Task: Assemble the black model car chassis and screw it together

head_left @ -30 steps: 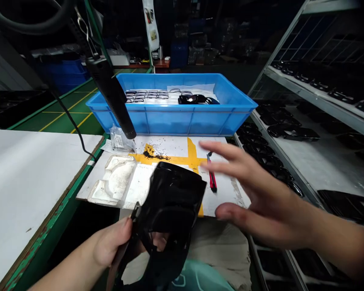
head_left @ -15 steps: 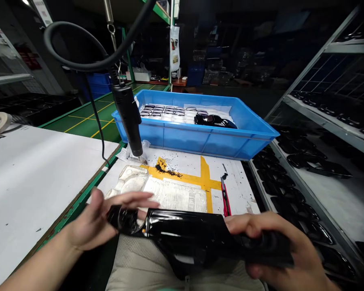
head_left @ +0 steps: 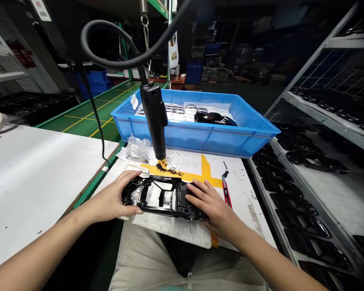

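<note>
A glossy black model car body [head_left: 181, 196] lies with its hollow inside facing up on a white moulded block [head_left: 176, 228] in front of me. My left hand [head_left: 117, 198] grips its left end, thumb on the near side and fingers on the far side. Over its right end, my right hand [head_left: 214, 206] rests with the fingers laid across the inside and hooked on the edge. Beyond the body hangs a black electric screwdriver [head_left: 153, 119], pointing down near a scatter of tiny black screws [head_left: 166, 169]; neither hand touches it.
A blue bin [head_left: 197, 133] behind the board holds small framed parts and a black body. A red utility knife [head_left: 227, 193] lies right of my right hand. A plastic bag [head_left: 136, 149] sits at left. Racks of black shells [head_left: 309, 210] line the right side.
The car body has turned over and gone from above my lap onto the white block. My left hand has closed on its left end; my right hand has shifted to lie over its right end.
</note>
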A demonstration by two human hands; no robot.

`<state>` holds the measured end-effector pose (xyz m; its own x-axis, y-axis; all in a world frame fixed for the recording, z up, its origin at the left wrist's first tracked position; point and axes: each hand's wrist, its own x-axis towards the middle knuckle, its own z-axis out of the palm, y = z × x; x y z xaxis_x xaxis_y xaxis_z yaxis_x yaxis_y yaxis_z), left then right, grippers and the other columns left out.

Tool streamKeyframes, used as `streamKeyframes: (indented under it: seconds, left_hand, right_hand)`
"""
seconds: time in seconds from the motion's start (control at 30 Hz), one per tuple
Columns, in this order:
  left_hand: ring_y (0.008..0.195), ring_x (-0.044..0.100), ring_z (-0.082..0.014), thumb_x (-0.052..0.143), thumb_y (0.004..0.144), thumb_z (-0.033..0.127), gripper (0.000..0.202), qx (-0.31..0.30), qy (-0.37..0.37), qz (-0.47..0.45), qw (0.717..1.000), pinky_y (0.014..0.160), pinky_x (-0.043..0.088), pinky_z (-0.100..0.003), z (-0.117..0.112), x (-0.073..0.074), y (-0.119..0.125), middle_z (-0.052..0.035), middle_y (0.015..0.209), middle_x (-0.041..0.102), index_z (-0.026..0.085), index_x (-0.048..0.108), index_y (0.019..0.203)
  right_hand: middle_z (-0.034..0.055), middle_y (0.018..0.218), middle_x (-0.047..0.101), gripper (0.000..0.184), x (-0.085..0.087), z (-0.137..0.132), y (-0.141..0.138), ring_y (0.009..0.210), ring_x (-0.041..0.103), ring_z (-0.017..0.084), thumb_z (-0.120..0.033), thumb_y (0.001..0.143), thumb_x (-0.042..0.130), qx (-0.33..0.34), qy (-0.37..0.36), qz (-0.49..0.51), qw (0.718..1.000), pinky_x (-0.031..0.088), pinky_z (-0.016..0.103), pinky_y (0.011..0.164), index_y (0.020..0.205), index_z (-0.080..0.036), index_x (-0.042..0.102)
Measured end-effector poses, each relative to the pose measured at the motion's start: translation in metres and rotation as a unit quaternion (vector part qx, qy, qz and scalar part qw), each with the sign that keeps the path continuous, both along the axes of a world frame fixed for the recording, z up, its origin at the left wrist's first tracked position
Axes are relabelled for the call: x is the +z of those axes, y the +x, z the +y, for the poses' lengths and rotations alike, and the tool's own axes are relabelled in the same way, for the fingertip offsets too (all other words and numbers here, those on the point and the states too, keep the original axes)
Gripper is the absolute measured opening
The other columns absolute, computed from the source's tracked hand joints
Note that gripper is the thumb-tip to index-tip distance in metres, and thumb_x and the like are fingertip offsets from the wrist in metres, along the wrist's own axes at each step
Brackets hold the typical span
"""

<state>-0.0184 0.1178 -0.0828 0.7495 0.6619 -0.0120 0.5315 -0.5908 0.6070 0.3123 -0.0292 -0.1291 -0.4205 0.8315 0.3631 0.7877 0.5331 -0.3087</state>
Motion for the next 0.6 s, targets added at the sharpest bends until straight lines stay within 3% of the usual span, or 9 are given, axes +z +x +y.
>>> streamKeyframes:
  seconds: [0.07,0.17,0.3,0.37,0.43,0.5,0.57,0.6]
  left_hand:
    - [0.145,0.032,-0.0341,0.079,0.074,0.046,0.091,-0.005,0.003,0.002,1.000,0.121,0.026,-0.051,0.002,-0.007,0.002,-0.0146,0.155,0.033,0.022,0.032,0.149]
    - [0.142,0.036,-0.0354,0.079,0.073,0.042,0.083,-0.007,0.017,0.004,1.000,0.119,0.029,-0.053,0.003,-0.015,0.005,-0.0149,0.152,0.038,0.023,0.041,0.144]
    - [0.140,0.039,-0.0393,0.078,0.071,0.037,0.079,0.001,0.048,0.027,0.998,0.114,0.036,-0.058,0.003,-0.022,0.005,-0.0158,0.151,0.041,0.025,0.047,0.142]
    - [0.142,0.035,-0.0410,0.081,0.067,0.037,0.080,-0.003,0.077,0.053,0.996,0.116,0.032,-0.062,0.005,-0.023,0.004,-0.0143,0.150,0.044,0.026,0.051,0.140]
    - [0.144,0.031,-0.0435,0.084,0.061,0.038,0.086,-0.018,0.097,0.070,0.993,0.116,0.029,-0.065,0.007,-0.024,0.000,-0.0127,0.150,0.046,0.028,0.052,0.140]
    - [0.143,0.031,-0.0454,0.087,0.057,0.040,0.091,-0.028,0.110,0.065,0.991,0.114,0.032,-0.066,0.011,-0.029,-0.005,-0.0109,0.151,0.046,0.032,0.052,0.141]
    - [0.141,0.038,-0.0435,0.087,0.059,0.040,0.089,-0.034,0.144,0.033,0.988,0.113,0.038,-0.061,0.018,-0.041,-0.011,-0.0089,0.152,0.046,0.034,0.052,0.141]
    - [0.138,0.043,-0.0401,0.084,0.064,0.041,0.084,-0.053,0.173,0.013,0.983,0.114,0.039,-0.055,0.023,-0.050,-0.013,-0.0078,0.150,0.048,0.035,0.052,0.141]
  right_hand:
    - [0.0184,0.152,0.041,0.054,-0.017,-0.001,-0.006,0.146,0.030,0.033,-0.025,0.091,0.064,-0.023,-0.035,0.016,0.999,0.038,0.062,0.111,0.142,-0.017,0.045]
    - [0.0194,0.153,0.039,0.050,-0.029,-0.005,-0.014,0.144,0.035,0.028,-0.028,0.096,0.058,-0.034,-0.054,0.022,0.998,0.045,0.051,0.110,0.142,-0.016,0.045]
    - [0.0152,0.155,0.036,0.054,-0.028,-0.010,-0.019,0.146,0.029,0.030,-0.034,0.094,0.059,-0.033,-0.101,-0.006,0.994,0.043,0.053,0.110,0.145,-0.020,0.045]
    - [0.0154,0.157,0.032,0.061,-0.022,-0.012,-0.017,0.147,0.027,0.032,-0.038,0.093,0.060,-0.022,-0.140,-0.025,0.990,0.042,0.054,0.111,0.148,-0.019,0.041]
    - [0.0161,0.154,0.036,0.063,-0.009,-0.010,-0.012,0.144,0.033,0.034,-0.044,0.091,0.062,0.002,-0.168,-0.046,0.985,0.042,0.055,0.110,0.147,-0.020,0.045]
    - [0.0156,0.142,0.054,0.056,0.013,0.000,-0.002,0.132,0.051,0.034,-0.049,0.089,0.064,0.016,-0.174,-0.052,0.983,0.049,0.049,0.104,0.137,-0.021,0.055]
    - [0.0129,0.116,0.071,0.043,0.046,0.025,0.013,0.105,0.069,0.028,-0.049,0.092,0.060,-0.018,-0.134,-0.019,0.991,0.057,0.039,0.090,0.123,-0.020,0.064]
    - [0.0123,0.105,0.073,0.037,0.064,0.045,0.021,0.092,0.071,0.024,-0.046,0.095,0.054,-0.042,-0.089,0.006,0.995,0.057,0.036,0.082,0.116,-0.018,0.066]
